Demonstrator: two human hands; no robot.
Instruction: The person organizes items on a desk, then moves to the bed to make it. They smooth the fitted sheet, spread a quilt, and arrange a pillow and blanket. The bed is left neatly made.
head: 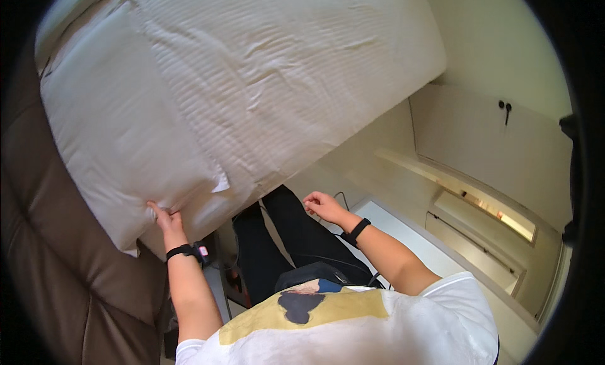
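Note:
At the near end of a white pillow [118, 114], my left hand [168, 219] pinches into the pillowcase, and the fabric puckers around its fingers. Some of those fingertips are sunk in the cloth and hidden. The pillow lies on a bed covered with a white, ribbed and wrinkled bedspread [293, 67]. Away from the bed's edge, my right hand [324, 208] hangs in the air above my legs, its fingers loosely curled and nothing seen in them. Each wrist wears a black strap.
A brown padded headboard [61, 213] borders the bed on the left. A white tabletop [394, 228] with a cable beside it stands to my right. Farther right are a pale door [487, 143] with a dark handle and a framed mirror or opening [477, 242].

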